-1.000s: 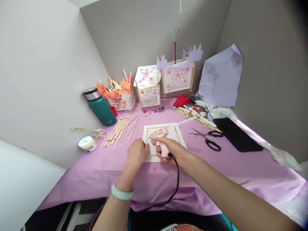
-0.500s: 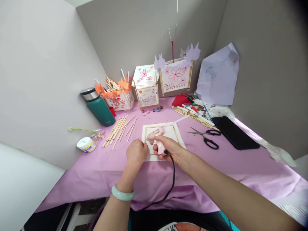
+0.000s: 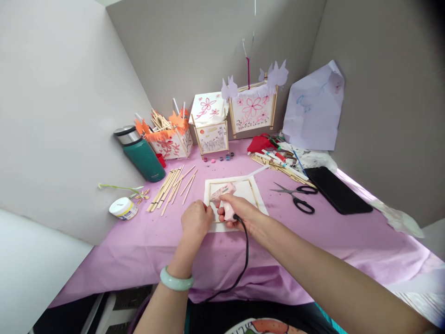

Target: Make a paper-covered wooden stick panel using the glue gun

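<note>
A white paper sheet (image 3: pixel 247 191) with a square frame of thin wooden sticks on it lies on the purple tablecloth (image 3: pixel 313 241). My right hand (image 3: pixel 241 213) is closed around the grip of a pink glue gun (image 3: pixel 222 192), its nozzle pointing left at the frame's left side. A black cord (image 3: pixel 243 260) runs from the gun toward me. My left hand (image 3: pixel 196 220), with a pale green bangle (image 3: pixel 176 280) on the wrist, is curled at the sheet's near left corner, fingers pressed on the frame's edge.
Loose wooden sticks (image 3: pixel 172 185) lie left of the sheet. A green flask (image 3: pixel 141 153), a white tape roll (image 3: pixel 122 208), three decorated paper lanterns (image 3: pixel 252 109), markers (image 3: pixel 278 157), black scissors (image 3: pixel 299 197) and a black phone (image 3: pixel 333 190) surround it. Grey walls enclose the table.
The glue gun and my right hand have shifted slightly left and toward the frame's near left corner. My left hand stays in place on the sheet.
</note>
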`<action>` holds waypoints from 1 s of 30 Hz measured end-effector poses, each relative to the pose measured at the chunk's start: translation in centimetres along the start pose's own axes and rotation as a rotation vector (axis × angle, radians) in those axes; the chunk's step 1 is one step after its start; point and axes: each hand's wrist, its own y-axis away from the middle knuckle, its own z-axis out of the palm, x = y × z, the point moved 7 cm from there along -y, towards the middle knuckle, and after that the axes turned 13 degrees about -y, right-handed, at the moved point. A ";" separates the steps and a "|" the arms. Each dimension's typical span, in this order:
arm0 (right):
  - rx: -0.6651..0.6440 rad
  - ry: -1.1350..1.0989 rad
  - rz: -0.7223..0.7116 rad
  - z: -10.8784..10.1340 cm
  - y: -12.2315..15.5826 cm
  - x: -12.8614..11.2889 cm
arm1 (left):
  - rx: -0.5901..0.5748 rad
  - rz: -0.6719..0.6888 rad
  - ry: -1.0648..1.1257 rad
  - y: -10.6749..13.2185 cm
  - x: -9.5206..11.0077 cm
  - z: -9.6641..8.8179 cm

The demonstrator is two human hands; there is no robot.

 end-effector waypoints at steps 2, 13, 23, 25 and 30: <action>0.009 0.005 0.003 -0.1 -0.1 0.1 | -0.009 0.001 -0.004 0.0 0.0 0.0; 0.024 -0.010 0.030 0.1 0.0 0.3 | -0.041 0.006 -0.010 0.0 0.1 -0.2; 0.002 -0.017 0.014 -0.4 0.4 0.3 | -0.094 -0.004 -0.006 0.0 0.2 -0.4; -0.009 -0.021 0.004 -0.4 0.5 0.3 | -0.089 -0.004 -0.007 0.0 0.2 -0.3; -0.024 -0.049 -0.015 -0.6 1.3 0.0 | -0.067 0.000 -0.016 0.0 0.2 -0.1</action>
